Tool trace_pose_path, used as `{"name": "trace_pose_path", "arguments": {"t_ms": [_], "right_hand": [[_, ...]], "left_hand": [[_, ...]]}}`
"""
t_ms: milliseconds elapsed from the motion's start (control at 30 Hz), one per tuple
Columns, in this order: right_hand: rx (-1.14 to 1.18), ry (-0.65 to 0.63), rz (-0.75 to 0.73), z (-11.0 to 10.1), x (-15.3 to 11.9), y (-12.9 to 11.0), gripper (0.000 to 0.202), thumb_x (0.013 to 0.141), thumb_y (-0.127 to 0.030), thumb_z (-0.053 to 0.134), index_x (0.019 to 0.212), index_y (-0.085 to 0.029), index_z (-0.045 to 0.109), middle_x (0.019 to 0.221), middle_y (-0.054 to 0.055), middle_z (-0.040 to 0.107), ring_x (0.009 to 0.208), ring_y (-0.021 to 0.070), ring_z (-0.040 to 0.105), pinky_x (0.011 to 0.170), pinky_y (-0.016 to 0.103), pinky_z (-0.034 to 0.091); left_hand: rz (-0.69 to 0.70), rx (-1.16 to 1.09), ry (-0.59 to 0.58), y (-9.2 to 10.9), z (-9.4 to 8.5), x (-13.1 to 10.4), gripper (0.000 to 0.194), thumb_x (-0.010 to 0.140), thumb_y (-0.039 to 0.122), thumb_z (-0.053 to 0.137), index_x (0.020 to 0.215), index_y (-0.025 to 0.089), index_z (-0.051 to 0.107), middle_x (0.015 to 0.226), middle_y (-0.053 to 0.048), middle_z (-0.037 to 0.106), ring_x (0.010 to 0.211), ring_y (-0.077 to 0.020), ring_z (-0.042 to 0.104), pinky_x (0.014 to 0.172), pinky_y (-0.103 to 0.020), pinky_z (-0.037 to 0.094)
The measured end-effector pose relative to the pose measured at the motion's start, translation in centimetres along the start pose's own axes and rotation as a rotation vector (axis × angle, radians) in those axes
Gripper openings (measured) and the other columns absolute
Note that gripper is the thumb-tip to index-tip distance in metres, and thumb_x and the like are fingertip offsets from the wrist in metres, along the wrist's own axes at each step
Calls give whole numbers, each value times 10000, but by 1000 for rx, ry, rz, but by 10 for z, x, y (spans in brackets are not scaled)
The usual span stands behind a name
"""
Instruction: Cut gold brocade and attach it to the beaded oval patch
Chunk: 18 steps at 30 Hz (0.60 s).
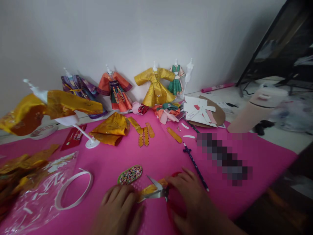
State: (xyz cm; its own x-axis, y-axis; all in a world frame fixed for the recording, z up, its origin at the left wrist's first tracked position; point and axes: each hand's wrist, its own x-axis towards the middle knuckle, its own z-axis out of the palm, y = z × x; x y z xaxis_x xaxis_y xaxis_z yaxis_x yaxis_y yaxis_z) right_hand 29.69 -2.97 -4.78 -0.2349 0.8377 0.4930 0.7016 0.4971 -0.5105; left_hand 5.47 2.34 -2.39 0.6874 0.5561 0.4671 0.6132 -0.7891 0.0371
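Observation:
My right hand [193, 199] is wrapped round the red handles of a pair of scissors [157, 192], whose blades are apart. Between and under the blades lies a strip of yellow patterned fabric [149, 189]. Its left end is pinched at the fingertips of my left hand [119, 209], low in the view and somewhat blurred. Just beyond my left fingers sits an oval tray of many-coloured beads [130, 174]. Further back are more yellow fabric pieces [143, 135], two of them edged with dark dots.
Miniature robes on white stands, one a yellow robe [155, 83], line the wall. At left are a white tape roll [73, 189] and a plastic bag [49, 192] of scraps. A dark pencil [195, 166] lies right of the scissors; a pink bottle [256, 109] stands at back right.

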Motion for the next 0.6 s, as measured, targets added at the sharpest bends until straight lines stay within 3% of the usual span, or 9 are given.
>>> {"name": "trace_pose_path", "arguments": {"t_ms": [267,600], "right_hand": [[30,8,37,0,2,-3,663,641,-106,597,1285,-220,491,1086,42,687,999,263,613,1068,539,335],[-48,42,56,0,2,-2,565,748,-144,565,1296,-194,440,1121,94,679,1040,309,609,1020,609,361]], "left_hand": [[41,22,17,2,-3,5,142,975,266,474,896,244,589,837,2,665,765,-207,624,728,-339,466],[33,-35,-41,1,-5,4,112,950,221,501,966,254,607,897,17,709,793,-198,646,736,-338,480]]}}
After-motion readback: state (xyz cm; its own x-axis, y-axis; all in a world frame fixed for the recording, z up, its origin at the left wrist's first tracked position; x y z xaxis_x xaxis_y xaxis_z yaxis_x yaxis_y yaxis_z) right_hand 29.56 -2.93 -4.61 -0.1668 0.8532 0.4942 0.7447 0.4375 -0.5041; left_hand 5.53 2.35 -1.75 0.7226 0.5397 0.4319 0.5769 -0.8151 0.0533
